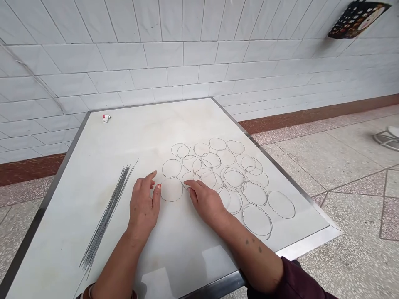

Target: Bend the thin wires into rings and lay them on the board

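Observation:
Thin wire rings lie spread over the white tabletop, some overlapping. Between my hands rests one wire ring [171,201], flat on the surface. My left hand [145,201] is just left of it, thumb and forefinger apart, thumb tip close to the ring's edge. On the other side, my right hand [207,201] has its forefinger stretched out and its thumb slightly apart, tips near the ring's right edge; whether they touch wire is unclear. A bundle of straight grey wires [107,216] lies left of my left hand. Several more rings [294,205] spread out to the right and beyond.
The white table [149,133] has a grey metal edge and stands against a white tiled wall [162,54]. A small red-and-white object [106,118] sits at its far left corner. A dark patterned item [355,20] hangs at upper right. Speckled tile floor [352,155] lies to the right.

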`<state>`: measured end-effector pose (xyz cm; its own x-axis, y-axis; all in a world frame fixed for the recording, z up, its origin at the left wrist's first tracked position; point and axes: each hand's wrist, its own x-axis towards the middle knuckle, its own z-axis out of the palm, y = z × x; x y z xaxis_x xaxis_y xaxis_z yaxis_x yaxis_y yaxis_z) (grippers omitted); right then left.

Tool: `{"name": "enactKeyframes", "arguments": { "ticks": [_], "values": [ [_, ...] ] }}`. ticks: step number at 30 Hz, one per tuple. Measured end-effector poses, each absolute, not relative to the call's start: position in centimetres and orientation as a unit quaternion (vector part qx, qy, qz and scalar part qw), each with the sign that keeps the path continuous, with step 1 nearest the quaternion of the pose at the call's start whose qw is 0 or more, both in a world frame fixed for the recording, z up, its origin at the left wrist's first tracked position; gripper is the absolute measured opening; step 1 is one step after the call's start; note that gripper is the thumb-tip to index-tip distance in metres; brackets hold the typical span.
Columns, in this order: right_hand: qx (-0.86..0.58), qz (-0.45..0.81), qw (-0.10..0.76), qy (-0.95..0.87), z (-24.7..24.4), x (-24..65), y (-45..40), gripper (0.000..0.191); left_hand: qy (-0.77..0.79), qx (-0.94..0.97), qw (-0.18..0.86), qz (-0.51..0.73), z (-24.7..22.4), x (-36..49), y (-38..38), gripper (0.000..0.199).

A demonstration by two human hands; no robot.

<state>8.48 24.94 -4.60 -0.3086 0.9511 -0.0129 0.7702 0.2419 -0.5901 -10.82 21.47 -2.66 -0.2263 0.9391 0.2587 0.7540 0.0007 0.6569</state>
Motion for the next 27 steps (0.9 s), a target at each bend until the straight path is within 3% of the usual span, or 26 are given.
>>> {"name": "enactKeyframes", "arguments": {
  "ticks": [6,11,15,20,24,27],
  "values": [
    [-0.557,0.216,0.139,-0.79,-5.7,8.2,25.1,0.036,0.674,0.649,0.133,0.328,-2.5,-10.6,21.2,0.033],
    [-0.532,0.201,0.198,-0.798,-5.4,8.2,24.8,0.034,0.685,0.621,0.076,0.374,-2.4,-11.6,21.5,0.036],
    [-0.429,0.24,0.225,-0.841,-4.8,7.9,23.4,0.034,0.712,0.596,0.01,0.371,-1.7,-13.2,21.1,0.033],
    [-0.254,0.255,0.139,-0.923,-4.5,6.9,20.2,0.027,0.751,0.556,-0.034,0.353,-1.9,-14.6,16.3,0.033],
    [-0.293,0.224,0.121,-0.921,-4.7,6.2,18.0,0.03,0.749,0.58,-0.095,0.306,-3.7,-15.6,11.2,0.027],
    [-0.326,0.222,0.16,-0.905,-5.5,6.3,16.7,0.033,0.744,0.599,-0.117,0.272,-4.8,-16.5,9.1,0.027]
  ]
}}
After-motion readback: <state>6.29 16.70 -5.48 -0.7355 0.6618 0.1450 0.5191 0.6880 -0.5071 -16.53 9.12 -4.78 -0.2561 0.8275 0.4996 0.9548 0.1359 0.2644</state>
